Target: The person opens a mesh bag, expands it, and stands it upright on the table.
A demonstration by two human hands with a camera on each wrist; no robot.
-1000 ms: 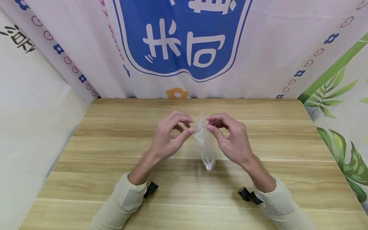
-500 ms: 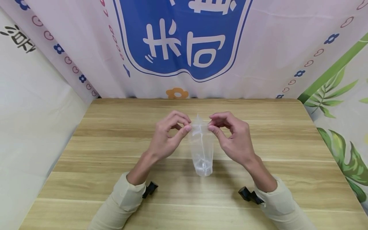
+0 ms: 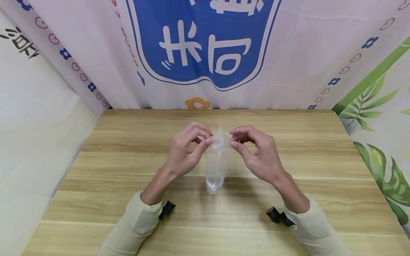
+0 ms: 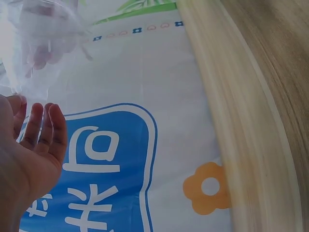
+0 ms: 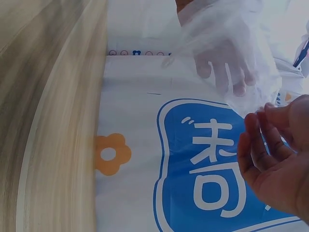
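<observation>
A clear plastic bag (image 3: 217, 163) hangs over the table between my two hands, its crumpled bottom end pointing toward me. My left hand (image 3: 188, 151) pinches the left side of the bag's upper edge between thumb and fingertips. On the opposite side, my right hand (image 3: 257, 153) pinches the same edge. Through the thin film of the bag (image 4: 72, 24), the left wrist view dimly shows the right hand. The left hand appears likewise behind the bag (image 5: 231, 43) in the right wrist view. Whatever might be inside the bag cannot be made out.
The wooden table (image 3: 128, 156) reaches back to a printed curtain (image 3: 294, 71) with a blue emblem. Black camera mounts, one at the left cuff (image 3: 167, 209) and one at the right cuff (image 3: 279, 217), sit low over the tabletop. A leaf-patterned cloth (image 3: 381, 156) borders the right side.
The bag's lower end has swung and twisted, turning broad half a second ago, and now hangs narrower and farther left. Both hands keep nearly the same place, with the gap between them slightly smaller.
</observation>
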